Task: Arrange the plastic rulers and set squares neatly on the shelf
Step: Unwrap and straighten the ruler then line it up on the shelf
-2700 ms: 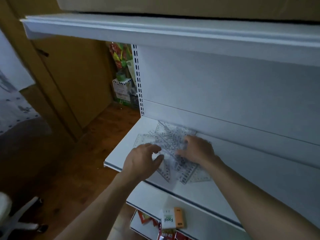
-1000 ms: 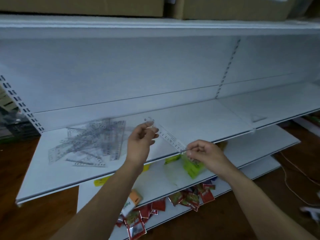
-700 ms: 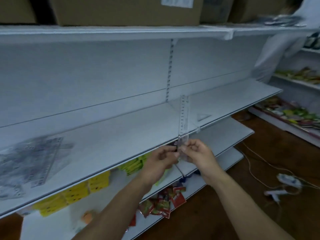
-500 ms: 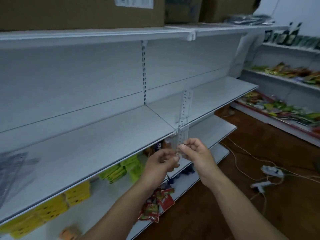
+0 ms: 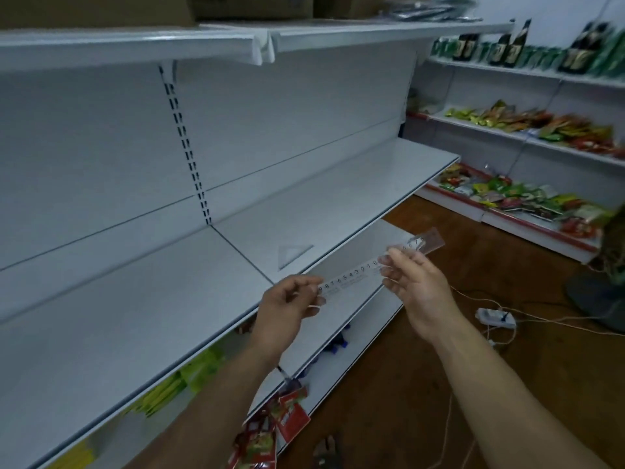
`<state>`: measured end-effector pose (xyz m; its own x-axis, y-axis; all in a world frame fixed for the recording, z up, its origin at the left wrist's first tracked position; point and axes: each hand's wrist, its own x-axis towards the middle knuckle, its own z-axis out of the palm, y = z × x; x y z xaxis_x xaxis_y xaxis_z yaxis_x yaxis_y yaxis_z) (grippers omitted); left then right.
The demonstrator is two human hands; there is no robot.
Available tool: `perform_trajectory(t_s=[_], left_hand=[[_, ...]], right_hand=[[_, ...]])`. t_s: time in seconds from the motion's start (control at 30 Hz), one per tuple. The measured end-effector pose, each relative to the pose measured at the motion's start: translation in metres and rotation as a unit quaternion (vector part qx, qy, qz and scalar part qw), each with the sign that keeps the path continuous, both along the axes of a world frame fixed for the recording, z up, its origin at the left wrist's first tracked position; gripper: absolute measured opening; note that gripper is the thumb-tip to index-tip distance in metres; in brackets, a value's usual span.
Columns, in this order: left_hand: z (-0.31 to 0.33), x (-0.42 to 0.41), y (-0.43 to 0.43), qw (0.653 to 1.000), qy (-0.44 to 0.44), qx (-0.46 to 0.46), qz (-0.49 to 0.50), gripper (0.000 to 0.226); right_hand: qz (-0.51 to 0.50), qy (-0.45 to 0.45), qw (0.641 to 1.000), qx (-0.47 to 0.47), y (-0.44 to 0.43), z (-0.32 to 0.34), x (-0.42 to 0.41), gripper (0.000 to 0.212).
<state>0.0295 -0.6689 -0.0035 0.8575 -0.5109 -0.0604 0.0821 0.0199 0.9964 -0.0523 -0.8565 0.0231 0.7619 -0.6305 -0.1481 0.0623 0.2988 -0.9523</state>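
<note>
I hold a clear plastic ruler (image 5: 355, 275) with black numbers, nearly level, in front of the white shelf (image 5: 338, 198). My left hand (image 5: 287, 308) pinches its left end. My right hand (image 5: 414, 282) pinches it further right, and the ruler's far end sticks out past my fingers. One clear set square (image 5: 292, 253) lies flat on the shelf board just beyond the ruler. The heap of other rulers and set squares is out of view to the left.
Lower shelf boards carry yellow-green packs (image 5: 176, 384) and red packets (image 5: 274, 421). A second shelf unit with snack packets (image 5: 527, 198) stands at the right. A white power strip (image 5: 495, 316) and cables lie on the brown floor.
My view swung right, away from the heap of rulers. The ruler turned from upright to nearly level, and my right hand slid out along it.
</note>
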Motion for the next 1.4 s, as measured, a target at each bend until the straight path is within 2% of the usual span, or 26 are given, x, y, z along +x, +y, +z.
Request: perform_trajectory(t_s=[0.13, 0.3, 0.4, 0.57, 0.8, 0.9, 1.03, 1.17, 1.4], left_hand=[[0.006, 0.042, -0.048, 1.0, 0.007, 0.002, 0.013, 0.014], [0.014, 0.111, -0.107, 0.999, -0.005, 0.004, 0.048, 0.019], [0.016, 0.141, -0.139, 0.999, 0.011, 0.011, 0.032, 0.012], [0.006, 0.16, -0.177, 0.998, 0.05, 0.024, 0.022, 0.015], [-0.006, 0.189, -0.206, 0.988, 0.041, 0.032, 0.145, 0.016], [-0.013, 0.204, -0.219, 0.972, 0.054, 0.042, 0.226, 0.017], [-0.02, 0.212, -0.233, 0.954, 0.072, 0.07, 0.282, 0.023], [-0.022, 0.215, -0.234, 0.944, 0.04, 0.17, 0.28, 0.027], [-0.031, 0.219, -0.23, 0.91, -0.027, 0.263, 0.318, 0.031]], right_hand=[[-0.033, 0.01, 0.999, 0.027, -0.055, 0.003, 0.042, 0.004], [-0.019, 0.005, 0.999, 0.046, -0.109, 0.007, 0.098, 0.003], [-0.016, -0.014, 0.998, 0.056, -0.137, 0.008, 0.122, 0.001], [0.012, 0.002, 0.997, 0.078, -0.175, -0.004, 0.155, 0.009], [0.1, 0.022, 0.989, 0.104, -0.225, -0.018, 0.219, 0.013], [0.143, 0.037, 0.984, 0.1, -0.251, -0.026, 0.255, 0.026], [0.211, 0.061, 0.975, 0.017, -0.285, -0.036, 0.296, 0.037], [0.293, 0.061, 0.951, -0.077, -0.304, -0.049, 0.332, 0.047], [0.381, 0.083, 0.88, -0.271, -0.314, -0.059, 0.357, 0.032]])
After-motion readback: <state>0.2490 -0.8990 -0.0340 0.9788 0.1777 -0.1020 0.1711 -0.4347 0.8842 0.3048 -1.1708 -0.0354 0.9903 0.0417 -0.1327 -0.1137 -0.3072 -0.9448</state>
